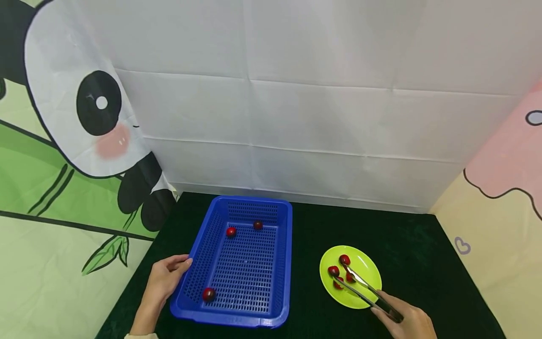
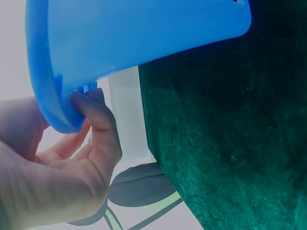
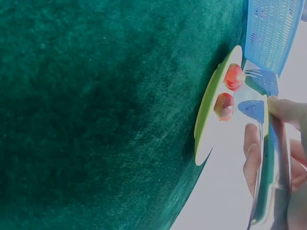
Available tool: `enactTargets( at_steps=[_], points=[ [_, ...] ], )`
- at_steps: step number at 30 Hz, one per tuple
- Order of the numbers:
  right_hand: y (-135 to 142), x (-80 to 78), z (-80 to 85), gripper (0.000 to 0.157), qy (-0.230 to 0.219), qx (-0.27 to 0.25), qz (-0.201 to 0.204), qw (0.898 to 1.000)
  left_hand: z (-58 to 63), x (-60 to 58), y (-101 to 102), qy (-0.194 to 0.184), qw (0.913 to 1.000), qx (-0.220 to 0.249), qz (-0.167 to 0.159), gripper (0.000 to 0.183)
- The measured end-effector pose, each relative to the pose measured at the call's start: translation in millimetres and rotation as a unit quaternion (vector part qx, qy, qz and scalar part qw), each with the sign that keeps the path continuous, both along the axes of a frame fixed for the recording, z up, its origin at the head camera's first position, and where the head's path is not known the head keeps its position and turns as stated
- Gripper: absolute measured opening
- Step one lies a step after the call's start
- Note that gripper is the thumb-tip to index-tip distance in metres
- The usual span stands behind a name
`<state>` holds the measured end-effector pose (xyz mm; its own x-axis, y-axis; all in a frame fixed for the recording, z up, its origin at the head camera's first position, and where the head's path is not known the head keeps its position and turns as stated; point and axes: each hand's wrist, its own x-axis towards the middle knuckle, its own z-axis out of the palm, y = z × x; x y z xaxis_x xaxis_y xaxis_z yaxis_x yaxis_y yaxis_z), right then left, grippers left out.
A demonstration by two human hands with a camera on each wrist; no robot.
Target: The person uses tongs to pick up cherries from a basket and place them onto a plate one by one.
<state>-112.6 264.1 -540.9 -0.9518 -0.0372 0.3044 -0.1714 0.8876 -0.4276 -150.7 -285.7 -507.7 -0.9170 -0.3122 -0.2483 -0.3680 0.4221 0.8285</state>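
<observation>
My left hand [image 1: 163,280] pinches the left rim of a blue plastic basket [image 1: 289,263]; the left wrist view shows thumb and fingers about that rim [image 2: 41,81]. Three small dark-red round fruits, resembling cherry tomatoes, lie in the basket: two far [image 1: 231,231], one near [image 1: 209,294]. My right hand [image 1: 408,320] holds metal tongs [image 1: 387,307], one end tined, the other spoon-like. Spread apart, their tips reach over a lime-green plate [image 1: 368,263] among several such fruits [image 1: 333,271]. Whether the tips touch a fruit [image 1: 350,277] I cannot tell.
Dark green cloth [image 1: 423,254] covers the table. At the back stands a white fabric wall [image 1: 296,117]. A panda-printed sheet [image 1: 63,141] hangs at the left, a pink and cream one [image 1: 478,226] at the right. The plate stands right of the basket.
</observation>
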Motion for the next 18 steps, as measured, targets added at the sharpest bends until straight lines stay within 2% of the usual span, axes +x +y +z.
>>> enactTargets(
  at_steps=[6, 18],
  points=[
    [0, -4.8, 1.9, 0.040, 0.026, -0.003, 0.014, 1.000, -3.1, 0.5, 0, 0.004, 1.0000, -0.002, 0.001, 0.046],
    [-6, -16.3, 10.7, 0.042, 0.047, -0.013, 0.042, 0.998, -4.6, -1.2, 2, 0.006, 1.0000, -0.006, 0.005, 0.047]
  ],
)
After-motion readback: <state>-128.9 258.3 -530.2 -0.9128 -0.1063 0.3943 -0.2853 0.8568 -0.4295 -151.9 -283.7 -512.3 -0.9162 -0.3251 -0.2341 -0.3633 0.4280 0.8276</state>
